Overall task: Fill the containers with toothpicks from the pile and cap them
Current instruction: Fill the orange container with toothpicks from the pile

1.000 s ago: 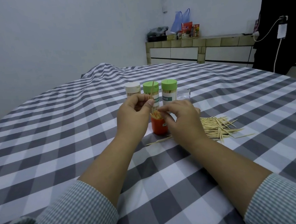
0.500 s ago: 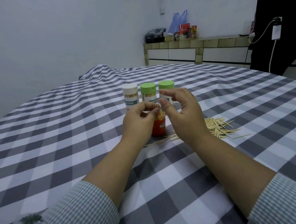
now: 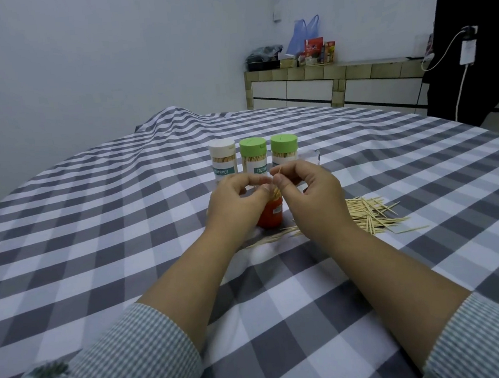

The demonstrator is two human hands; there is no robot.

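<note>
An uncapped orange container stands on the checked tablecloth with toothpicks sticking out of its mouth. My left hand curls round its upper part from the left. My right hand hovers just above and to the right of it, pinching a toothpick between thumb and forefinger. The loose toothpick pile lies to the right of my right wrist, with a few strays in front of the container. Behind stand three capped containers: one white-capped and two green-capped.
A clear cap or small cup sits right of the green-capped containers. The grey checked tablecloth covers the whole table. A tiled counter with bags and boxes lines the far wall. A person in black stands at the right.
My right hand has risen from the container's side and now pinches a toothpick above its mouth. My left hand stays at the container. The camera has shifted slightly.
</note>
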